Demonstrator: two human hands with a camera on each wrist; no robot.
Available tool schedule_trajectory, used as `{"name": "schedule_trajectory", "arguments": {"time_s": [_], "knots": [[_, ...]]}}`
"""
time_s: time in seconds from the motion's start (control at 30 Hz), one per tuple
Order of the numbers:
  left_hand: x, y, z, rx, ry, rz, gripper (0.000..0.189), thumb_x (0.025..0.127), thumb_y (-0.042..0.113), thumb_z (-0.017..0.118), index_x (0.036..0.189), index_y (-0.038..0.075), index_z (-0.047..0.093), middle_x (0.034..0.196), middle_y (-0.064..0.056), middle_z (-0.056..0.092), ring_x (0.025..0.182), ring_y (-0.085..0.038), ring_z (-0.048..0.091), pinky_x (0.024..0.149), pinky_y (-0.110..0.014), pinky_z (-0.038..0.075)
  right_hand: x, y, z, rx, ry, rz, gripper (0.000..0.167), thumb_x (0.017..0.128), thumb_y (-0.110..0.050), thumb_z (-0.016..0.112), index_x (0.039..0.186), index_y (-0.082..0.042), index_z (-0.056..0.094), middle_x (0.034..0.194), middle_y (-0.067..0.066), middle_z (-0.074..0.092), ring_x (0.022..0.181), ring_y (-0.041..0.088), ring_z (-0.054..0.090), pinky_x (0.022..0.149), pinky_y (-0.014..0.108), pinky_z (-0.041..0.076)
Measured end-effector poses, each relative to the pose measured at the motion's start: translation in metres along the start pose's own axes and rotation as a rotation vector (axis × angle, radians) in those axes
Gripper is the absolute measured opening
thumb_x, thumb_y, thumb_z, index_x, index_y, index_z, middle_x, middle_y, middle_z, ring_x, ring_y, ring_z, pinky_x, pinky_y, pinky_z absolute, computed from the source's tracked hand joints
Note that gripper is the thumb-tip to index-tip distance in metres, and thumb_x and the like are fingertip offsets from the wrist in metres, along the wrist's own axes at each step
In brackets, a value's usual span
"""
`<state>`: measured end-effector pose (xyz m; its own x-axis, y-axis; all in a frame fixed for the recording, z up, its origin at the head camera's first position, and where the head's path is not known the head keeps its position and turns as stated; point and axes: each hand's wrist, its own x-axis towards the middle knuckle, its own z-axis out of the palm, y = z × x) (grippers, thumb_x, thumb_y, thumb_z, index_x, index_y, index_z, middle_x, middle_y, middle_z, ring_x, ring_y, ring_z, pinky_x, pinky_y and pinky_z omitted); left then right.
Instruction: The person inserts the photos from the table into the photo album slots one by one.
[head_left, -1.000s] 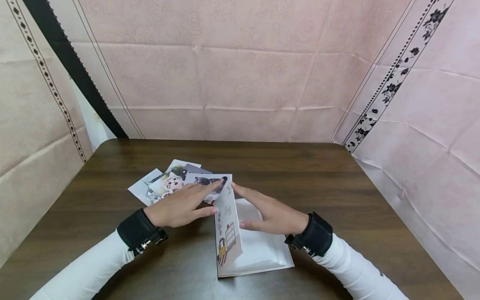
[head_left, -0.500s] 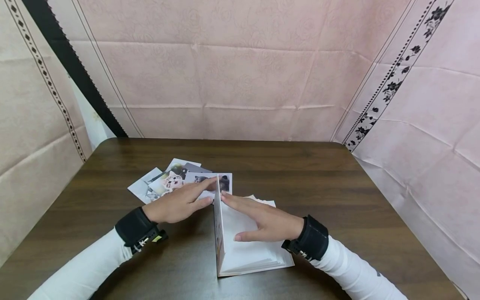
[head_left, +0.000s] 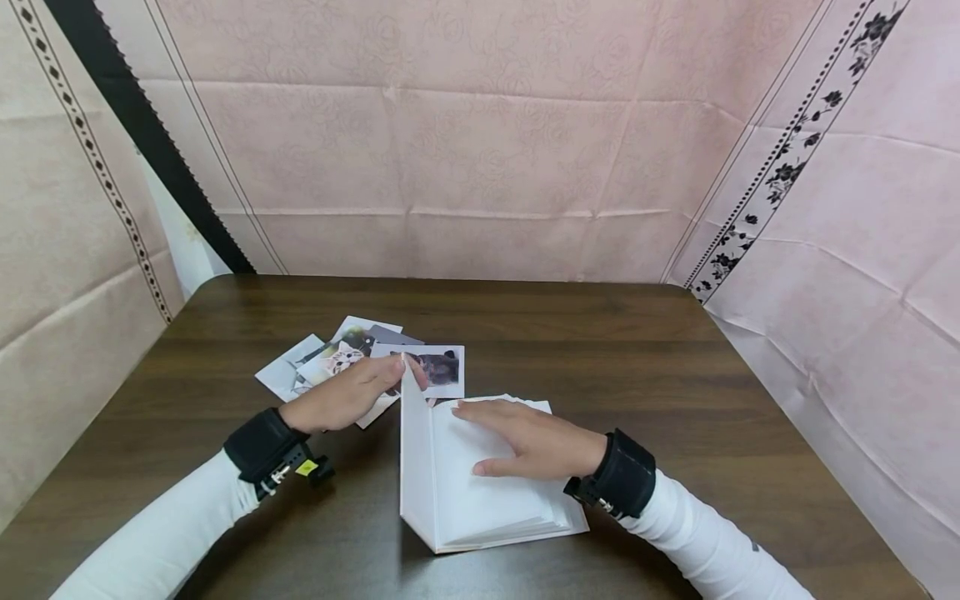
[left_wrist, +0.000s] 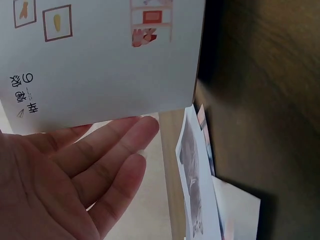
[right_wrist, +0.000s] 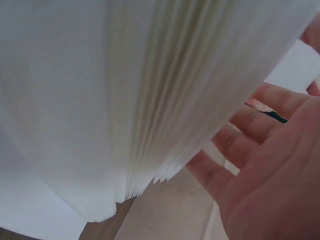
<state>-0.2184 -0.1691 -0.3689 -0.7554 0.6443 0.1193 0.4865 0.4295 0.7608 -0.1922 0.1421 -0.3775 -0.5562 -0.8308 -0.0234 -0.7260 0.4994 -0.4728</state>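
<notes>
A book [head_left: 495,492] stands partly opened on the table, its white inside showing in the head view. Its front cover [head_left: 417,475] tilts up on the left; the outer face carries small drawings and printed characters in the left wrist view. My left hand [head_left: 341,393] is at the cover's far edge, extended fingers [left_wrist: 120,155] reaching past that edge, thumb hidden. My right hand [head_left: 525,437] lies over the white page with outstretched fingers. In the right wrist view its fingers [right_wrist: 235,145] are beside the fanned page edges [right_wrist: 170,90].
Several printed cards [head_left: 337,354] with cat pictures overlap behind my left hand, and one card [head_left: 442,371] lies just beyond the book. The brown wooden table [head_left: 637,375] ends at a pink cloth backdrop [head_left: 480,167].
The book's cover has swung from leaning over the pages to leaning left. My left hand has shifted left with it; the right hand has moved off the cover and down onto the page.
</notes>
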Motion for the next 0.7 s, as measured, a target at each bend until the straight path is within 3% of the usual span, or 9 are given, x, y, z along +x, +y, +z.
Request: {"name": "schedule_trajectory", "arguments": {"time_s": [0.2, 0.43, 0.6, 0.7], "knots": [[-0.001, 0.001, -0.004, 0.019, 0.026, -0.079, 0.053, 0.112, 0.039, 0.027, 0.123, 0.009, 0.069, 0.128, -0.01, 0.068, 0.12, -0.028, 0.061, 0.104, -0.057, 0.048, 0.001, 0.007, 0.001, -0.021, 0.0, 0.089, 0.062, 0.099, -0.042, 0.064, 0.152, -0.018, 0.044, 0.156, 0.005, 0.047, 0.143, 0.026, 0.045, 0.115, 0.052, 0.039], [0.001, 0.002, -0.009, 0.006, 0.04, -0.132, 0.05, 0.111, 0.039, 0.035, 0.117, 0.007, 0.073, 0.12, -0.007, 0.072, 0.106, -0.022, 0.065, 0.092, -0.043, 0.056, 0.001, 0.012, 0.0, -0.058, 0.024, 0.137, 0.058, 0.1, -0.04, 0.062, 0.15, -0.015, 0.048, 0.158, 0.009, 0.044, 0.147, 0.031, 0.04, 0.117, 0.056, 0.034], [-0.001, -0.002, -0.016, 0.063, 0.056, -0.102, 0.043, 0.111, 0.03, 0.039, 0.114, 0.006, 0.075, 0.118, -0.008, 0.074, 0.103, -0.021, 0.064, 0.087, -0.038, 0.053, 0.001, 0.015, 0.001, -0.109, 0.049, 0.167, 0.059, 0.101, -0.038, 0.062, 0.149, -0.008, 0.049, 0.155, 0.014, 0.047, 0.145, 0.033, 0.043, 0.118, 0.057, 0.032], [-0.002, -0.002, -0.021, 0.116, 0.066, -0.072, 0.034, 0.109, 0.02, 0.045, 0.111, 0.006, 0.076, 0.114, -0.009, 0.074, 0.087, -0.017, 0.061, 0.074, -0.031, 0.051, 0.002, 0.015, 0.001, -0.127, 0.071, 0.2, 0.058, 0.1, -0.037, 0.064, 0.147, -0.005, 0.052, 0.149, 0.014, 0.053, 0.14, 0.032, 0.048, 0.115, 0.055, 0.036]]}}
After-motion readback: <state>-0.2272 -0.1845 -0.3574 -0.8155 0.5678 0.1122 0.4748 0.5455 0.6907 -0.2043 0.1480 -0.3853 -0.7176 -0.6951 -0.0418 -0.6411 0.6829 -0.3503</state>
